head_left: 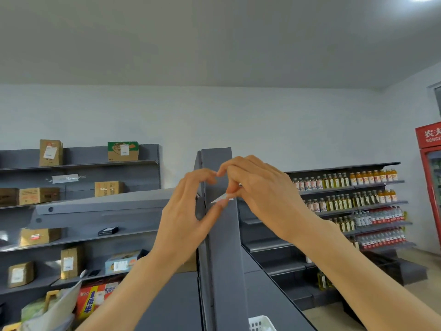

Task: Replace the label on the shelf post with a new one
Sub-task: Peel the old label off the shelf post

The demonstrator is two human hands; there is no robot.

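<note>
Nearest us, our two forearms rise from the bottom edge to the grey shelf post (223,235); our left hand (188,211) curls at the post's left edge, thumb and forefinger brought together, the thumb tip touching the label (219,199); our right hand (260,187) pinches the label's right end against the post's front face, high up near its top. The label is a small white slip, thin and light, we judge, limp rather than stiff and apt to tear or curl; we would take it by a lifted corner and peel slowly. Most of it is hidden under our fingers; whether it is the old one or the new we cannot tell, nor read any print. Beyond stand shelves of cardboard boxes (50,152) left and bottles (372,176) right, small and blurred.
</note>
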